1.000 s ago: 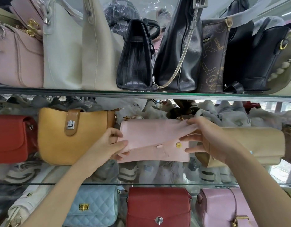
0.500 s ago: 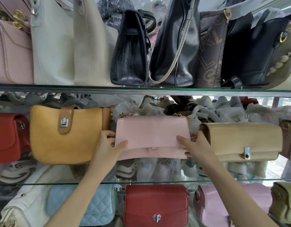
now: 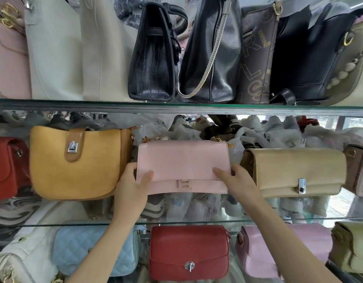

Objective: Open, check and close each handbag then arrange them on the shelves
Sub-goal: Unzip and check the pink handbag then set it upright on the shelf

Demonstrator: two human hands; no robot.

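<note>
Pink handbag [image 3: 182,164]: flap now closed, set back apparently onto middle glass shelf [image 3: 339,219]; both hands lowered to its bottom corners.

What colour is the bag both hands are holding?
Pale pink bag, flap closed, held by left hand and right hand; head view.

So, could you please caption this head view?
Both hands, left and right, hold a closed pink handbag on the middle glass shelf.
</note>
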